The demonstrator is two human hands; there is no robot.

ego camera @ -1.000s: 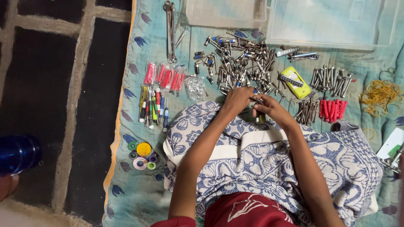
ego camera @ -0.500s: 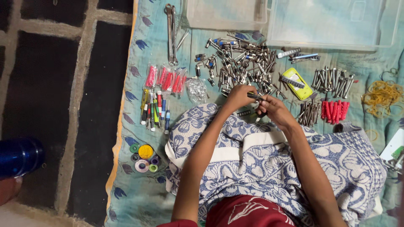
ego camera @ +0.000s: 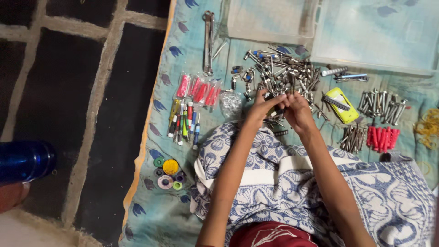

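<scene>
Left hand [ego camera: 261, 106] and right hand [ego camera: 296, 109] meet fingertip to fingertip, pinching one small metal bit [ego camera: 277, 110] just below the heap of metal bits [ego camera: 286, 77], where a slip could lose it among its lookalikes.

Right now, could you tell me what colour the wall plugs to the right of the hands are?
The wall plugs are red, best seen in the head view.

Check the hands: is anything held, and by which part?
Both hands, left hand and right hand, meet on a small dark metal piece; the gripped part cannot be told.
</scene>
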